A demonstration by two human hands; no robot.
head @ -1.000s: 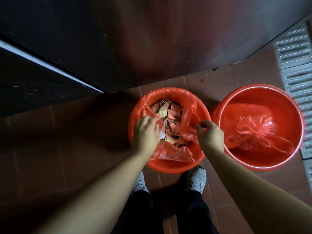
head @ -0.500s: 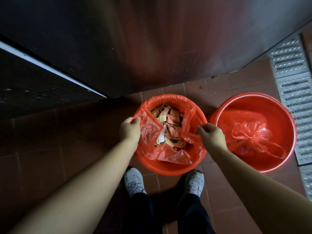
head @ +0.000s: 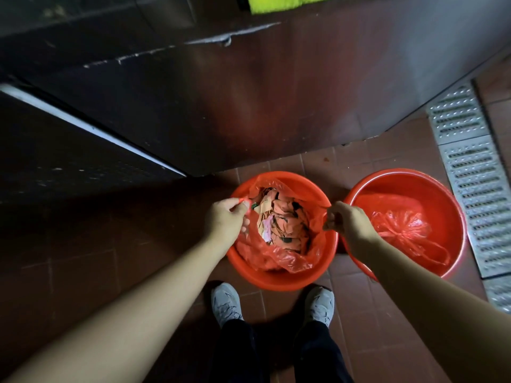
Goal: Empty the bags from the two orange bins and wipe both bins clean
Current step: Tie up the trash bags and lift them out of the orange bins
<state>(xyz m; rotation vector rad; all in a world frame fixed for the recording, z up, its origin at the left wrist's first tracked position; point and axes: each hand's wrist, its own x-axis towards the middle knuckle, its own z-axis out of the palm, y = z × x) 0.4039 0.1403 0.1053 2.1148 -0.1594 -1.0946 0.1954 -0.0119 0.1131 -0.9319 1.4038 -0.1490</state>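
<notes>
Bag point(head: 279, 261) of paper scraps sits inside the near bin point(head: 276, 283), limp and light I judge, so my left hand point(head: 225, 221) and right hand point(head: 349, 225) pinch its opposite rim edges.

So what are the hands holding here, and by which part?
Both hold the open bag in the left bin: left hand and right hand pinch opposite rim edges.

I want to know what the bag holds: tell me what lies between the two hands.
In the head view, the left hand and right hand pinch opposite edges of the open red bag; between them lies its crumpled paper rubbish.
</notes>
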